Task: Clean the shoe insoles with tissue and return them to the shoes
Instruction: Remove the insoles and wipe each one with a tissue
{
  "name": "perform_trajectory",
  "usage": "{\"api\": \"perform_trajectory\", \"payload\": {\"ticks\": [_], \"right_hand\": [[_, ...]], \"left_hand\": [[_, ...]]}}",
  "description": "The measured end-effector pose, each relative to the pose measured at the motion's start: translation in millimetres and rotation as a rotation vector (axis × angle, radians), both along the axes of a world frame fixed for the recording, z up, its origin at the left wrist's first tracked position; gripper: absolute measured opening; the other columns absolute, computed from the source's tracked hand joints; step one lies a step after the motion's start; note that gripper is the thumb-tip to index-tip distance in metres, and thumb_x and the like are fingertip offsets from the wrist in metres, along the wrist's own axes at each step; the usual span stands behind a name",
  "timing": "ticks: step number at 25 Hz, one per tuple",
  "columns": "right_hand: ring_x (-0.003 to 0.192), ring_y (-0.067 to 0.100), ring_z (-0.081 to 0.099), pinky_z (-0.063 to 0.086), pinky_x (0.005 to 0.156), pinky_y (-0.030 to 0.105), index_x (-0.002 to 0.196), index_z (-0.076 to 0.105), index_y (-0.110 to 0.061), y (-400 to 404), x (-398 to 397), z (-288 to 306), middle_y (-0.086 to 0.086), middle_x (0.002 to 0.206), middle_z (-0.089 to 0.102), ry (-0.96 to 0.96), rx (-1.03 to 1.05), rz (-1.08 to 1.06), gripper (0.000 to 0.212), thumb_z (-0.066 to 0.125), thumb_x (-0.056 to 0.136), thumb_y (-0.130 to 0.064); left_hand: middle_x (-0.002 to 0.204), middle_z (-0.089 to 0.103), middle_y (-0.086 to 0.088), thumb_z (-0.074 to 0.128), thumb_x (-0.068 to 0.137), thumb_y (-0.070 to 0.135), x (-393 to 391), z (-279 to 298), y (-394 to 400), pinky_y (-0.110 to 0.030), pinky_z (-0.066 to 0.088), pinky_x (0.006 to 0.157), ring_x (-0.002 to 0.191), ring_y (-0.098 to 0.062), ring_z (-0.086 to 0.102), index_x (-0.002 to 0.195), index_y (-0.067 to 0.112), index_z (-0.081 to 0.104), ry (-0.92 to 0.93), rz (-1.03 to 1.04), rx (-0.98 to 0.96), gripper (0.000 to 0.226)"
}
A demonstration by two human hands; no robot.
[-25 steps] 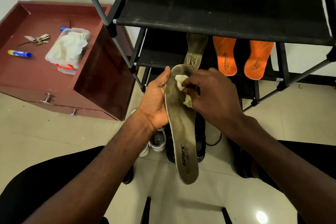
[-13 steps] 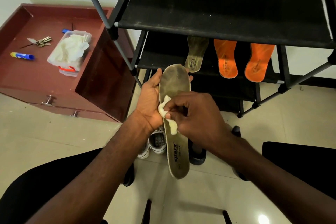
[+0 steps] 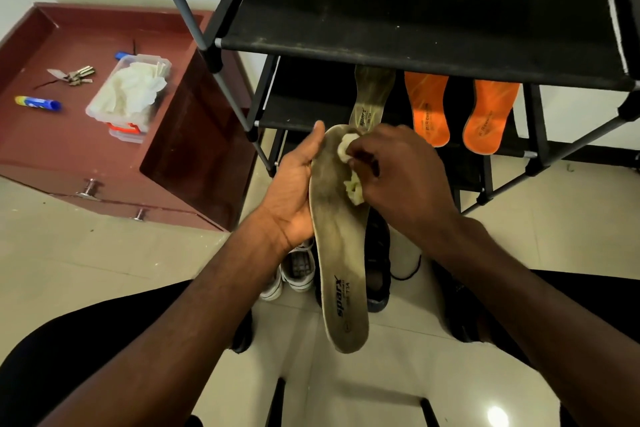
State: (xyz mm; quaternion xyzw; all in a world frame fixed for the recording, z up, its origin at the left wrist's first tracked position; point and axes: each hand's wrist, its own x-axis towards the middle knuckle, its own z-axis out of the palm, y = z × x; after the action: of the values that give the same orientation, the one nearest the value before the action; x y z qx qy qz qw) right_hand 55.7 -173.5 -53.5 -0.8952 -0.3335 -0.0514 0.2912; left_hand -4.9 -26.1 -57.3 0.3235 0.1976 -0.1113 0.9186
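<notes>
A worn grey insole [image 3: 341, 253] marked "sparx" lies lengthwise in my left hand [image 3: 294, 191], which grips its left edge near the toe. My right hand [image 3: 401, 180] is shut on a crumpled white tissue [image 3: 348, 163] and presses it on the toe end of that insole. A second grey insole [image 3: 372, 99] and two orange insoles [image 3: 427, 106] [image 3: 490, 114] rest on the middle shelf of the black shoe rack [image 3: 415, 48]. Below my hands, a white sneaker [image 3: 299, 265] and a dark shoe [image 3: 378, 267] stand on the floor, partly hidden.
On the maroon cabinet [image 3: 69, 135] at left stand a clear box of tissues [image 3: 130, 95], keys [image 3: 74, 74] and a blue and yellow tube [image 3: 38, 103]. Cream floor tiles surround me. My dark-clad knees fill the lower corners. A black stool frame [image 3: 280, 399] shows at the bottom.
My right hand slid the tissue from the middle of the insole back up to its toe end. The left hand keeps holding the insole.
</notes>
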Motion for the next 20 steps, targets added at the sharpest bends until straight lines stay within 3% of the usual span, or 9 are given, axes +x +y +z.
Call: {"api": "perform_trajectory", "payload": {"ticks": [2, 4, 8, 11, 16, 20], "right_hand": [[0.088, 0.012, 0.063, 0.051, 0.072, 0.029, 0.108, 0.077, -0.019, -3.6, 10.3, -0.8, -0.004, 0.097, 0.068, 0.083, 0.090, -0.050, 0.017, 0.075, 0.091, -0.017], [0.088, 0.009, 0.065, 0.054, 0.078, 0.026, 0.109, 0.077, -0.020, -6.2, 10.0, -3.5, -0.004, 0.101, 0.069, 0.191, 0.122, -0.074, 0.018, 0.077, 0.091, -0.021], [0.088, 0.004, 0.068, 0.056, 0.074, 0.023, 0.104, 0.076, -0.023, -4.8, 7.0, -8.1, -0.007, 0.097, 0.072, 0.419, 0.180, -0.142, 0.015, 0.078, 0.089, -0.023], [0.083, 0.003, 0.070, 0.057, 0.070, 0.020, 0.099, 0.077, -0.022, -2.4, 9.6, -5.7, -0.009, 0.092, 0.072, 0.500, 0.276, -0.250, 0.014, 0.080, 0.087, -0.017], [0.083, 0.016, 0.077, 0.064, 0.068, 0.032, 0.091, 0.077, -0.016, 0.5, 12.3, -12.3, 0.003, 0.091, 0.076, 0.806, 0.535, -0.436, 0.010, 0.082, 0.085, -0.010], [0.085, 0.018, 0.077, 0.066, 0.074, 0.038, 0.099, 0.077, -0.011, -4.8, 23.1, -6.6, 0.006, 0.095, 0.076, 0.770, 0.605, -0.480, 0.014, 0.081, 0.086, -0.009]], "left_hand": [[0.127, 0.059, -0.018, 0.049, 0.109, 0.045, 1.4, 2.7, -1.0, -0.048, 0.041, 0.115, 0.123, -0.031, 0.055, 0.138, 0.008, 0.057, -0.004, -0.001, 0.065, 0.048], [0.135, 0.057, -0.018, 0.051, 0.108, 0.047, 2.2, 2.0, 1.1, -0.050, 0.039, 0.119, 0.128, -0.033, 0.053, 0.144, 0.003, 0.055, 0.025, -0.013, 0.087, 0.057], [0.133, 0.063, -0.019, 0.046, 0.106, 0.057, 0.7, 3.3, 3.7, -0.047, 0.049, 0.110, 0.123, -0.032, 0.061, 0.150, 0.003, 0.051, 0.039, -0.016, 0.111, 0.069], [0.124, 0.069, -0.016, 0.046, 0.106, 0.057, 1.2, 5.5, 3.3, -0.043, 0.054, 0.104, 0.114, -0.028, 0.067, 0.144, 0.003, 0.056, 0.035, -0.019, 0.098, 0.067], [0.120, 0.072, -0.014, 0.045, 0.107, 0.053, -1.9, 10.6, 1.8, -0.039, 0.056, 0.099, 0.106, -0.025, 0.071, 0.139, 0.004, 0.062, 0.044, -0.008, 0.149, 0.060], [0.137, 0.065, -0.020, 0.043, 0.106, 0.058, -5.4, 5.2, 3.2, -0.046, 0.053, 0.101, 0.115, -0.030, 0.066, 0.144, 0.010, 0.061, 0.056, -0.071, 0.186, 0.064]]}}
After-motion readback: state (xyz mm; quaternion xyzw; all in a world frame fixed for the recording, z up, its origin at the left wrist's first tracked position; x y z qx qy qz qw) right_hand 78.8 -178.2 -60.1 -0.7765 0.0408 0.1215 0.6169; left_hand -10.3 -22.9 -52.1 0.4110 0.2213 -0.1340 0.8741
